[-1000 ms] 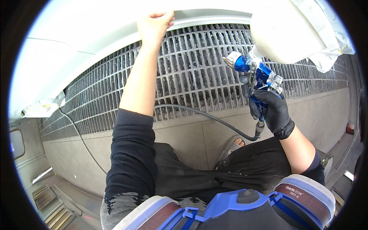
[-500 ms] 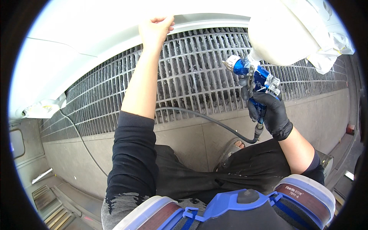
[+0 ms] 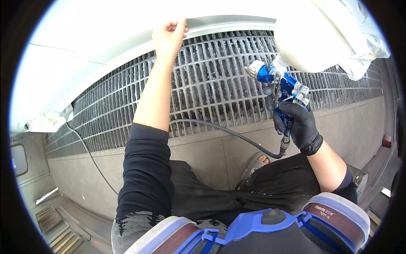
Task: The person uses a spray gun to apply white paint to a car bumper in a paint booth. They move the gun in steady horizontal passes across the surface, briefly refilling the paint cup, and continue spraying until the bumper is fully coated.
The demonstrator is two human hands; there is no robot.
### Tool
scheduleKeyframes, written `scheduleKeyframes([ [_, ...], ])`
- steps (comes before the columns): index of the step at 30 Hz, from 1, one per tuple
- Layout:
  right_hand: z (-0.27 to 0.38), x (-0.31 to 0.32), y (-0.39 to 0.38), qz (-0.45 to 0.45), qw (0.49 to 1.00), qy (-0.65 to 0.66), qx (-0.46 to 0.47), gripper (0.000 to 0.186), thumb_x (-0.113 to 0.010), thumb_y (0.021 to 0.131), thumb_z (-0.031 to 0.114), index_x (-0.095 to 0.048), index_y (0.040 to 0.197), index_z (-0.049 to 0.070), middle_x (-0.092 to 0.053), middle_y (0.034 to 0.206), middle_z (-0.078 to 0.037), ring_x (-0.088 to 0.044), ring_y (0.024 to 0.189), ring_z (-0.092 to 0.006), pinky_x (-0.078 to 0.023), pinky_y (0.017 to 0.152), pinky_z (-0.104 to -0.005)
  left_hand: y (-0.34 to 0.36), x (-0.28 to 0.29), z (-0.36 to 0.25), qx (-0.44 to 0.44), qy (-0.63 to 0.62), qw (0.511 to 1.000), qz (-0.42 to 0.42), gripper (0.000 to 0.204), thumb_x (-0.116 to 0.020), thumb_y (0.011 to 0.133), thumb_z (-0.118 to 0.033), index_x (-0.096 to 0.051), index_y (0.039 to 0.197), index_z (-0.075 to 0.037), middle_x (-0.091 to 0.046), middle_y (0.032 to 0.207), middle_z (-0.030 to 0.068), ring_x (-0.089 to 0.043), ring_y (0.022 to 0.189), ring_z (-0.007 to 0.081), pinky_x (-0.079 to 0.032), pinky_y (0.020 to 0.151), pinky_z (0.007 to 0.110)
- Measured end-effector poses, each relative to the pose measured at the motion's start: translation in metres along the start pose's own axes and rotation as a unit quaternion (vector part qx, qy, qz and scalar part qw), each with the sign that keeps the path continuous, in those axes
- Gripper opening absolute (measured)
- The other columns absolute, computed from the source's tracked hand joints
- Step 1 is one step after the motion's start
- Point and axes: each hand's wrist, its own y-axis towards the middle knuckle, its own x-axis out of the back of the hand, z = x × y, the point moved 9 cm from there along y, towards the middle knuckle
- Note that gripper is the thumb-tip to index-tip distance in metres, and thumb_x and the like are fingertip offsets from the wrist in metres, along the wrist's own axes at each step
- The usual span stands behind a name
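Note:
A blue spray gun [image 3: 288, 86] with a silver nozzle is held upright by its handle in my right hand [image 3: 302, 127], which wears a black glove. On top of the gun sits a large, whitish paint cup [image 3: 313, 42]. A dark air hose [image 3: 224, 128] joins the handle's lower end and curves left behind my left forearm. My bare left hand [image 3: 168, 38] is closed, thumb and fingers drawn together, at the lower edge of a white, glossy body panel [image 3: 105, 34]. Whether anything is between those fingers cannot be seen.
Below the panel runs a metal floor grating [image 3: 211, 80] caked with grey residue, bordered by grey flooring [image 3: 203, 152]. Masking film [image 3: 48, 121] hangs at far left, near another thin hose [image 3: 91, 156]. A blue-strapped respirator [image 3: 262, 226] fills the lower edge.
My left hand has moved slightly left and its fingers have shifted a little. My right hand and the spray gun stay almost in place.

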Motion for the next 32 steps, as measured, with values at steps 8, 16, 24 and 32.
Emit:
scheduleKeyframes([
  [8, 0.008, -0.01, 0.0, 0.043, 0.999, -0.023, 0.019, 0.03, -0.056, 0.092, 0.021, -0.063, 0.109, -0.003, -0.06, 0.068, -0.007, -0.051, 0.047, -0.0117, -0.044, 0.049, -0.0254, 0.003, -0.002, -0.004, 0.035, 0.071, 0.997, -0.01, 0.035, -0.088, 0.085, -0.038, -0.079, 0.079, -0.004, -0.076, 0.073, 0.0055, -0.069, 0.066, 0.0063, -0.055, 0.067, 0.025],
  [16, 0.007, -0.005, -0.002, 0.012, 1.0, 0.007, 0.014, 0.029, -0.057, 0.092, 0.021, -0.062, 0.11, -0.002, -0.06, 0.066, -0.008, -0.052, 0.048, -0.0128, -0.044, 0.05, -0.026, -0.002, 0.001, -0.018, -0.014, 0.173, 0.984, 0.044, 0.041, -0.087, 0.083, -0.045, -0.079, 0.081, -0.005, -0.072, 0.065, 0.0024, -0.065, 0.059, 0.0075, -0.055, 0.064, 0.026],
  [24, 0.0, -0.002, -0.004, 0.0, 1.0, 0.011, 0.005, 0.025, -0.059, 0.091, 0.017, -0.064, 0.107, -0.003, -0.06, 0.066, -0.008, -0.054, 0.049, -0.0164, -0.045, 0.051, -0.0287, -0.011, -0.023, 0.011, 0.11, -0.003, 0.993, 0.04, 0.048, -0.075, 0.094, -0.048, -0.077, 0.088, -0.001, -0.077, 0.078, 0.0073, -0.069, 0.062, 0.0098, -0.05, 0.06, 0.024],
  [32, -0.003, 0.01, -0.003, -0.01, 0.998, 0.067, 0.0, 0.028, -0.072, 0.087, 0.014, -0.071, 0.113, 0.003, -0.067, 0.075, -0.006, -0.059, 0.054, -0.0156, -0.046, 0.05, -0.0284, -0.012, -0.019, 0.061, 0.221, -0.327, 0.912, -0.111, 0.062, -0.06, 0.101, -0.058, -0.07, 0.101, 0.003, -0.074, 0.081, 0.012, -0.067, 0.068, 0.0155, -0.048, 0.06, 0.028],
])
